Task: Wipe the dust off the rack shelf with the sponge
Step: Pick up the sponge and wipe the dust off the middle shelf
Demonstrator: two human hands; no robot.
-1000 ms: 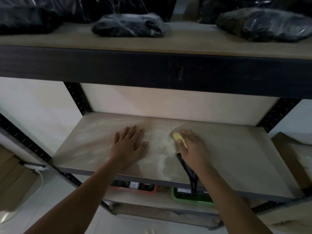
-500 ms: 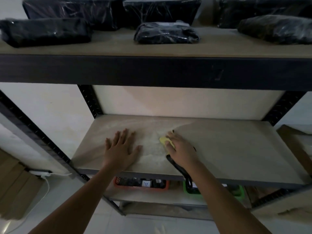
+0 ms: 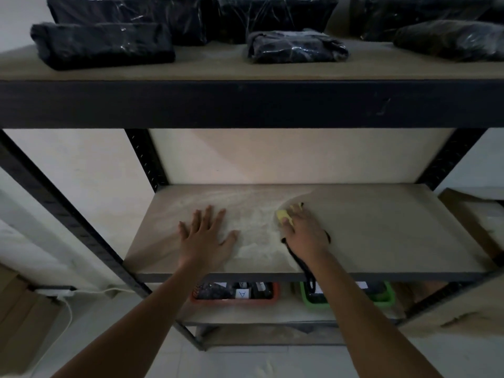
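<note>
The left hand (image 3: 205,236) lies flat on the rack shelf (image 3: 381,230), palm down, fingers straight and spread, thumb out toward the right. The right hand (image 3: 305,230) rests on the same shelf just to the right of it, fingers curled over a yellow sponge (image 3: 283,216) and pressing it down onto the board; only the sponge's far-left corner shows past the fingertips, with a sliver of yellow beyond the knuckles. A black strap (image 3: 302,264) runs from under the right wrist, along the shelf and over its front edge.

Between the two hands, and stretching away behind the left hand, a pale layer of dust (image 3: 253,230) covers the board. To the right of the right hand the surface is a darker, even tan, and the boundary between the two curves round the far side of the sponge.

Above the hands, the upper shelf (image 3: 218,69) carries dark bundles wrapped in clear plastic (image 3: 294,47). Below the hands, under the front edge, stand a red tray (image 3: 274,294) beneath the left forearm side and a green tray (image 3: 388,296) partly hidden by the right forearm. Far left of the left arm, a white cable (image 3: 68,315) hangs from a plug near the floor.
</note>
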